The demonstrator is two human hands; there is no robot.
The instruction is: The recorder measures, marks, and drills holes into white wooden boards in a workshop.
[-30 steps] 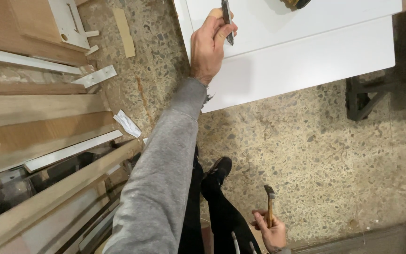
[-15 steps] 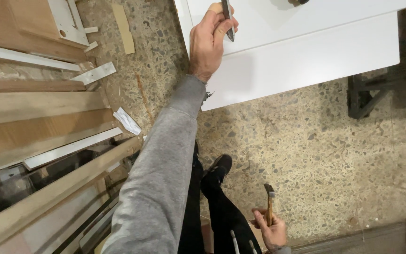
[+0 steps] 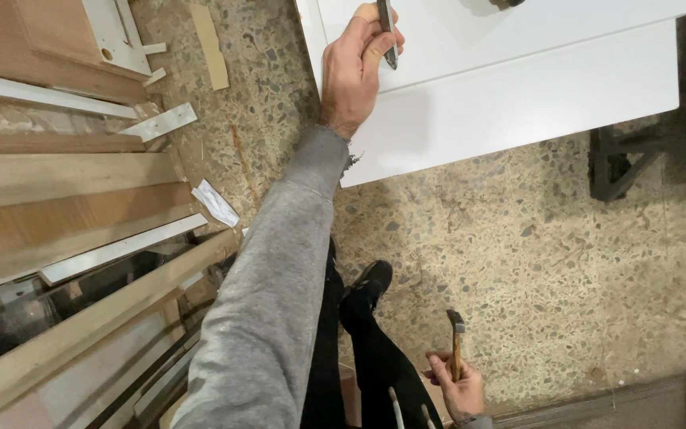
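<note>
1. White panel [image 3: 518,87]: large, flat, smooth-faced board at the top of the view, raised above the speckled stone floor [image 3: 518,254]. No label or marking shows on its face.
2. Wooden boards [image 3: 49,191]: long planks and white-edged strips stacked along the left side; a small white slip [image 3: 214,202] lies on the floor just beside them.
3. Left hand [image 3: 355,67]: arm in a grey sleeve, reaching up to the panel's near corner. Fingers closed around a slim dark metal tool [image 3: 388,32], held over the panel surface; whether its tip touches cannot be told.
4. Right hand [image 3: 458,385]: low, near the legs. Fingers wrapped around the wooden handle of a small hammer [image 3: 456,345], dark metal head uppermost.
</note>
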